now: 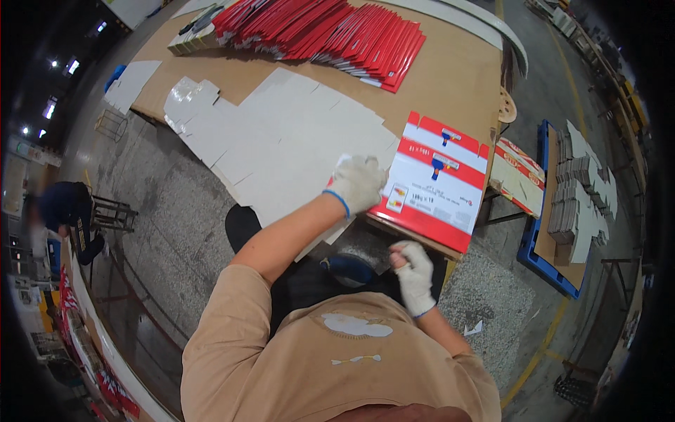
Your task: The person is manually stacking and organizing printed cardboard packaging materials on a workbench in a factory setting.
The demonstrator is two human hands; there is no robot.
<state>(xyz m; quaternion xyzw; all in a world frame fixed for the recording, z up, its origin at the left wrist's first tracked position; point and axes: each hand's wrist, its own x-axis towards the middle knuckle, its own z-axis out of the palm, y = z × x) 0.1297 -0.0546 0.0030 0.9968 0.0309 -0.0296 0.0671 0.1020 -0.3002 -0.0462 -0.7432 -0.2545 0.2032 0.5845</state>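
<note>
Flat red-and-white carton lies on the table, just right of the left hand and ahead of the right hand. Left hand is nearer: its fingers reach the carton's left edge, touching or just over it, can't tell which. Right hand is off the near table edge, apart from the carton, close to the body.

Carton's long axis runs away from the hands, far end leaning a little right; looks only slightly longer than wide. Notched, slotted end points away from the person, plain red end toward the right hand.

Left hand: gloved, palm down, fingers part bent; grip can't be told, fingertips hidden. Right hand: gloved, loosely curled, nothing visible in it, inside of the palm not shown.

White cardboard spreads left of and beyond the left hand, reaching under it. Fanned red cartons lie well beyond both hands. Blue pallet with stacked cardboard sits on the floor, well right of the right hand.
</note>
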